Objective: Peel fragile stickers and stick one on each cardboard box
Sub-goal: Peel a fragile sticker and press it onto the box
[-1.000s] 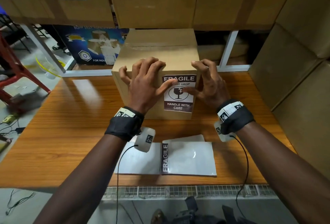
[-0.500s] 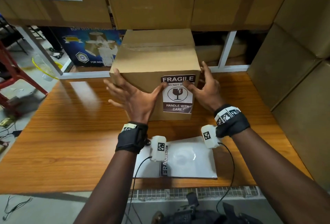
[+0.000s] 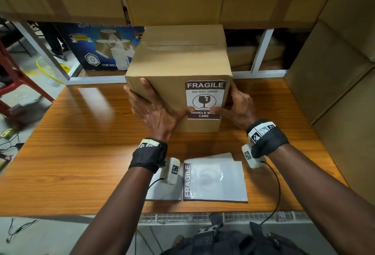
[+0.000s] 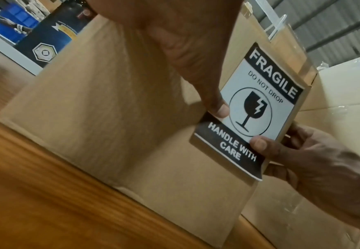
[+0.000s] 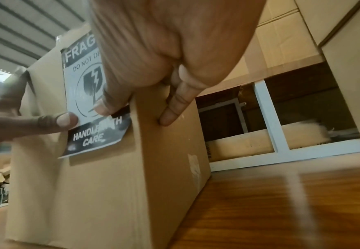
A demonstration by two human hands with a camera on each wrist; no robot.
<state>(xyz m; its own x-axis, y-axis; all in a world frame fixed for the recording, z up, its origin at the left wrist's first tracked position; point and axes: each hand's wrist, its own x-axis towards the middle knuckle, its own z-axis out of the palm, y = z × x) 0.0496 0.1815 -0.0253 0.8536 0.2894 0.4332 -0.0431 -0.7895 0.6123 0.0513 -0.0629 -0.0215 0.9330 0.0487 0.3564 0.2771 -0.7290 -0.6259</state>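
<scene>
a: between the two thumbs sits the sticker [image 3: 205, 100], flat on the near face of the box [image 3: 178, 76].

b: and the hands?

a: left hand [image 3: 154, 110] is spread over the box's left front edge, thumb reaching in to press the sticker's lower left. right hand [image 3: 239, 106] wraps the right edge, fingers [image 5: 174, 107] straight along the side wall, thumb on the lower right of the label.

b: what changed?

a: a second ago both hands were higher, rubbing near the top of the label. now they've slid down and out to the box's sides. i'd judge the smoothing is about done and they're getting ready to shift this box away.

b: how does the sticker look?

a: upright, white with dark bands, text level. its bottom corner looks slightly lifted in the wrist views, so it may want one more press.

b: anything nearer the wrists?

a: the sheets [image 3: 213, 179] lie on the table [image 3: 81, 153], just below both wrists.
</scene>
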